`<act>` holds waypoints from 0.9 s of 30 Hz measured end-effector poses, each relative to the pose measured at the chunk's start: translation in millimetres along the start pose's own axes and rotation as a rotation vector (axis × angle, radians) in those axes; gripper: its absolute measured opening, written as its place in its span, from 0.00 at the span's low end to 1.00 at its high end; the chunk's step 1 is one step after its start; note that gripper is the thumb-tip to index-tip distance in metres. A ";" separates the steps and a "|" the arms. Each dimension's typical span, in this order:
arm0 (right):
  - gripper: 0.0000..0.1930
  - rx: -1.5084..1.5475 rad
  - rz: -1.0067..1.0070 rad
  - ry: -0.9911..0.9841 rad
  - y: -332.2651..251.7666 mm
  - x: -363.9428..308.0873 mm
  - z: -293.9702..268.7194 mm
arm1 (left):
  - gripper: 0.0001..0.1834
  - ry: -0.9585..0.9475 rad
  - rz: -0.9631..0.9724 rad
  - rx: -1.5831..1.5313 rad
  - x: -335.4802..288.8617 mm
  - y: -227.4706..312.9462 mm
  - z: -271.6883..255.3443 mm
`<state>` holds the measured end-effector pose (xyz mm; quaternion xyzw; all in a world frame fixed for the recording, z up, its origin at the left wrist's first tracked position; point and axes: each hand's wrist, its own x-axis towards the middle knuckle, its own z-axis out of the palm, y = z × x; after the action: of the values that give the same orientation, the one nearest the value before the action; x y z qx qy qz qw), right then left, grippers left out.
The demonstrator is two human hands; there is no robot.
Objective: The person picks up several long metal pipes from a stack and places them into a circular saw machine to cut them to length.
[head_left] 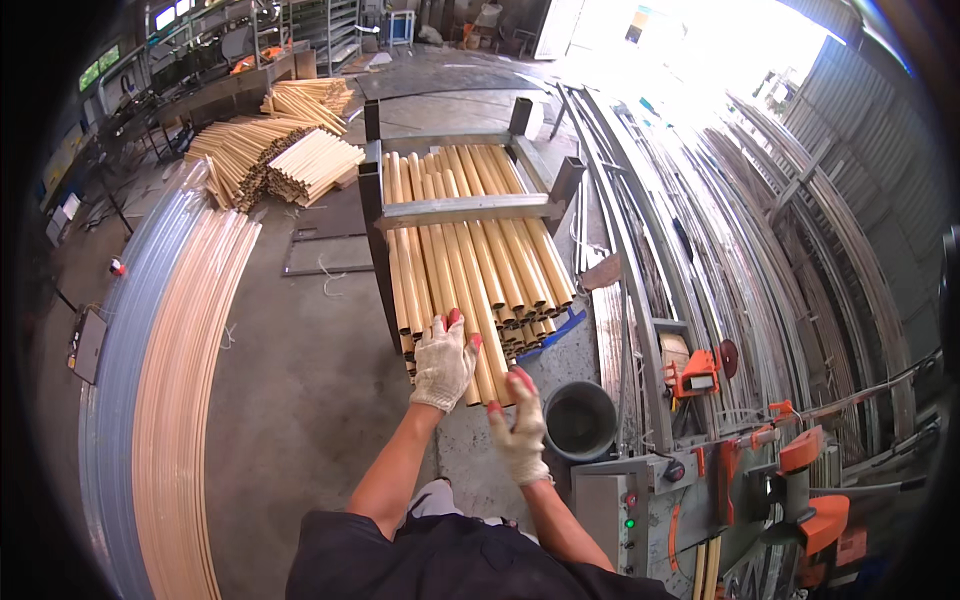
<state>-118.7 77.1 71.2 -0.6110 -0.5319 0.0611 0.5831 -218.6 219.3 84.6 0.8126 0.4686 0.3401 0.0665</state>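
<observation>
Gold-coloured tubes lie stacked lengthwise in a metal rack, their near ends uneven. A few tubes stick out towards me, farther than the others. My left hand, in a whitish glove with red fingertips, lies on the near ends of the tubes, its fingers stretched forward and its thumb apart. My right hand, gloved alike, is at the ends of the protruding tubes. Its thumb and fingers are spread to either side of the tube ends; no firm grip shows.
A dark round bucket stands right of my right hand. Nearer right is a machine with orange parts. Long metal bars fill the right side. At left lie long pinkish strips; behind them, more tube piles.
</observation>
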 end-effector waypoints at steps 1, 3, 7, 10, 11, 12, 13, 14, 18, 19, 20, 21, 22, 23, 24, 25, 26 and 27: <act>0.22 -0.219 -0.145 -0.036 1.5 6.6 4.8 | 0.27 0.028 -0.017 -0.039 -0.7 -0.7 6.0; 0.14 -0.457 -0.290 -0.013 8.4 29.4 22.6 | 0.27 -0.006 -0.003 0.019 9.1 5.7 2.6; 0.10 -0.491 -0.343 0.066 23.2 69.6 52.4 | 0.26 -0.039 -0.037 0.063 44.8 -8.3 17.8; 0.10 -0.505 -0.349 0.083 30.9 97.6 79.7 | 0.24 -0.037 -0.049 0.080 74.4 -30.6 31.8; 0.10 -0.505 -0.361 0.079 34.0 106.1 87.0 | 0.24 -0.032 -0.045 0.075 83.2 -37.4 36.0; 0.11 -0.505 -0.373 0.074 36.5 113.3 93.6 | 0.24 -0.026 -0.042 0.069 91.2 -44.1 39.6; 0.11 -0.510 -0.376 0.062 39.0 118.9 99.7 | 0.24 -0.036 -0.044 0.063 98.3 -50.8 42.7; 0.11 -0.512 -0.373 0.049 41.1 122.7 106.2 | 0.24 -0.032 -0.044 0.073 102.9 -57.4 44.8; 0.12 -0.512 -0.361 0.040 48.5 136.7 120.4 | 0.22 0.003 -0.026 0.092 118.0 -65.3 48.9; 0.11 -0.514 -0.370 0.064 49.6 139.1 120.6 | 0.21 0.011 -0.003 0.105 121.7 -65.1 50.5; 0.10 -0.528 -0.359 0.099 52.4 141.8 115.6 | 0.21 0.013 0.034 0.110 125.4 -60.0 56.3; 0.10 -0.515 -0.353 0.082 48.1 145.0 112.5 | 0.17 0.054 0.090 0.192 129.6 -68.3 67.2; 0.09 -0.517 -0.329 0.081 43.5 148.0 108.2 | 0.12 0.138 0.108 0.195 134.6 -73.7 74.9; 0.08 -0.401 -0.363 0.065 31.4 152.8 110.6 | 0.10 0.172 0.158 0.299 138.9 -103.4 87.4; 0.06 -0.346 -0.360 0.063 39.4 153.1 95.0 | 0.09 0.058 0.196 0.241 136.2 -90.1 88.4; 0.08 -0.347 -0.295 -0.052 39.4 154.3 81.7 | 0.09 -0.012 0.289 0.081 134.4 -86.1 82.3; 0.10 -0.262 -0.255 -0.101 28.3 144.8 62.0 | 0.10 0.002 0.196 -0.015 129.1 -63.4 59.6; 0.14 -0.237 -0.424 0.010 18.5 130.5 51.2 | 0.12 0.052 0.354 0.009 137.0 -103.9 73.2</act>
<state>-87.9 208.9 112.0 -0.5502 -0.6488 -0.1282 0.5099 -202.9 402.6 51.8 0.8736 0.3213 0.3652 -0.0100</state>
